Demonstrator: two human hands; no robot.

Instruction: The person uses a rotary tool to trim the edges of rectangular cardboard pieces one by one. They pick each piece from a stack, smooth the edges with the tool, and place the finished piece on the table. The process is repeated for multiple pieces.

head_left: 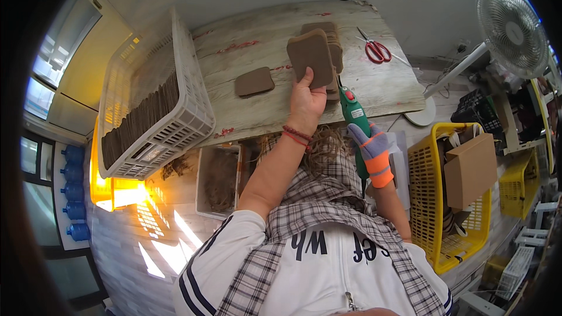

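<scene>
My left hand (308, 103), bare with red bands at the wrist, grips a brown pad (309, 55) with rounded corners above the table, thumb on its face. My right hand (373, 151), in a grey and orange glove, is wrapped round a green handheld power tool (353, 107) with a red button. The thin tip of the tool points up beside the held pad; how close the two are is partly hidden. Behind the held pad stands a stack of similar pads (334, 44), partly covered. Another brown pad (254, 82) lies flat to the left.
Red-handled scissors (377, 51) lie at the table's (225, 61) right. A white crate (196, 90) packed with upright brown pads stands at left. Below are a bin (218, 181) of stringy scraps and a yellow basket (426, 181) holding a cardboard box (470, 171). A fan (512, 30) stands far right.
</scene>
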